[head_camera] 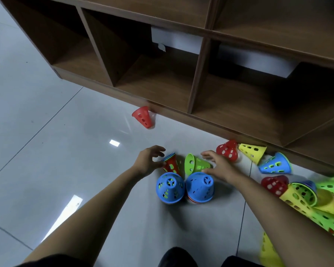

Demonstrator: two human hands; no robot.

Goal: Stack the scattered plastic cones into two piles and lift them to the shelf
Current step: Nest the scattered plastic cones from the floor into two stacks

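Two upright piles topped by blue cones (170, 189) (200, 186) stand on the grey floor in front of me. Just behind them lie a short red stack (171, 163) and a green cone (196, 164), both on their sides. My left hand (148, 160) reaches to the red stack's end, fingers spread over it and thumb touching it. My right hand (220, 166) hovers open, fingers spread, beside the green cone. More loose cones lie to the right: red (228, 150), yellow (252, 152), blue (276, 164) and red (275, 185).
A brown wooden shelf (162, 83) with open cubbies stands on the floor straight ahead. One red cone (144, 116) lies alone by its base. A heap of yellow and green cones (307, 197) fills the right edge. My knees show at the bottom.
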